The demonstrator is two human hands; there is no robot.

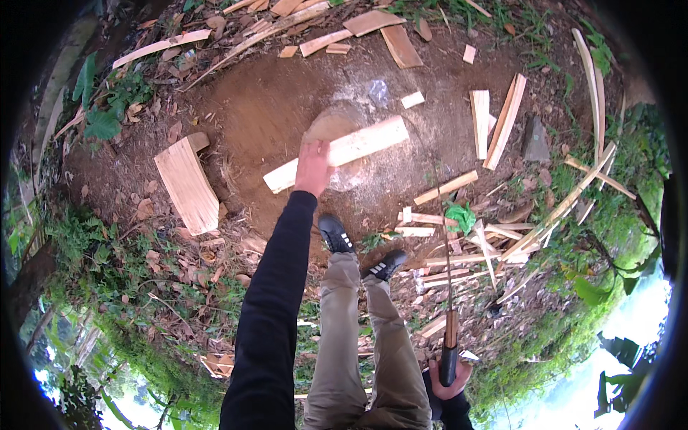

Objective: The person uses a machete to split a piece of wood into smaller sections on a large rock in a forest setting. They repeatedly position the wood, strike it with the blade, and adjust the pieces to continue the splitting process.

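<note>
My left hand (313,169) reaches forward and is closed on a pale split wooden plank (371,142), near the plank's left end. The plank slants up to the right across the round top of a chopping stump (331,123), part of which shows behind it. Low at the right, my right hand (453,381) is closed round the dark grip of a machete (450,331). Its long thin blade points up and forward, seen nearly edge-on, well apart from the plank.
A wide board (188,185) lies at the left. Several split wood pieces (502,122) are scattered at the right and far side, beside a grey stone (535,140). A crumpled green bag (461,216) rests among sticks. My shoes (335,234) stand just below the stump.
</note>
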